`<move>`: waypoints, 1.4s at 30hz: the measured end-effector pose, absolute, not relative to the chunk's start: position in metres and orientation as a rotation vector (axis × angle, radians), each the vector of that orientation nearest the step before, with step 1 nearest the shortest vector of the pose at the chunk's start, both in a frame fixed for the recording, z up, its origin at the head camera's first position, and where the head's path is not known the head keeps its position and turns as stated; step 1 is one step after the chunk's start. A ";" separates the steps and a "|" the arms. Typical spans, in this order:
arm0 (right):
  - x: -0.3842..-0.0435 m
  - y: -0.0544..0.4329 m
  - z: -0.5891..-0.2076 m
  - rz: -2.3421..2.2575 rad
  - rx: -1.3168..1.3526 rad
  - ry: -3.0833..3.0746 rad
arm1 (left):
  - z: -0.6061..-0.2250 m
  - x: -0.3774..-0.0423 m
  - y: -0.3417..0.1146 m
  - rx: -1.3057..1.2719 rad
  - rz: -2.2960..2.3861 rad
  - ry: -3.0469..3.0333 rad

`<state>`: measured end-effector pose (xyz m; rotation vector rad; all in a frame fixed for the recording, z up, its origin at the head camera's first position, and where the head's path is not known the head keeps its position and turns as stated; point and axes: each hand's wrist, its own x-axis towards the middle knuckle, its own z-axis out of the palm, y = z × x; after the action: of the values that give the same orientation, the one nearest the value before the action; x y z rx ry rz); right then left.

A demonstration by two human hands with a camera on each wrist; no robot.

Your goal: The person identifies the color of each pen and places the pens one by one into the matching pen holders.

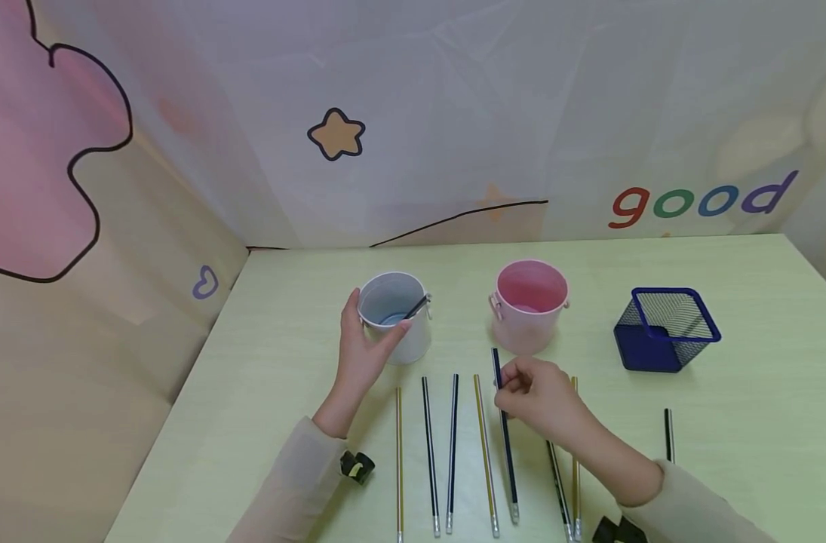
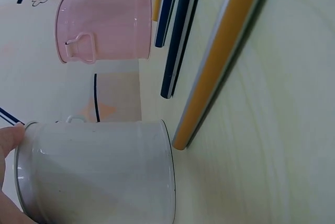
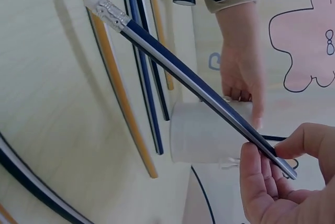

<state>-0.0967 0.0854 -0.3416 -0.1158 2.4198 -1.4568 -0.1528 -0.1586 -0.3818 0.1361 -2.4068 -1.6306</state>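
My left hand (image 1: 363, 348) holds the white bucket (image 1: 413, 348) by its rim, thumb at the near side. A dark pencil (image 1: 416, 306) stands inside it, leaning on the rim. With thumb and fingers my right hand (image 1: 543, 394) pinches a dark blue striped pencil (image 1: 507, 452) near its eraserless end. In the right wrist view that pencil (image 3: 193, 84) slants above the table, its silver eraser end away from the hand. Below the buckets lie several pencils, among them a yellow one (image 1: 399, 460), two dark ones (image 1: 452, 452) and another yellow one (image 1: 485, 460).
A pink bucket (image 1: 525, 330) stands right of the white one. Farther right is a blue mesh pen holder (image 1: 646, 351). Near my right forearm lie a black pencil (image 1: 558, 483), a yellow pencil (image 1: 576, 490) and another black pencil (image 1: 669, 434), partly covered by the arm.
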 end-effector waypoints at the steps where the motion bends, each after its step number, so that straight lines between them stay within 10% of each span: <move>1: -0.097 0.085 -0.340 -1.453 -0.111 2.427 | -0.382 -0.153 -0.159 0.137 -1.631 -2.404; 42: -0.114 0.076 -0.308 -2.273 0.031 2.484 | -0.385 -0.152 -0.160 0.134 -1.624 -2.418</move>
<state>-0.1142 0.0764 -0.3083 0.0311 2.4840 -2.2727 -0.1521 -0.1598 -0.3848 0.1336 -2.4180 -1.6238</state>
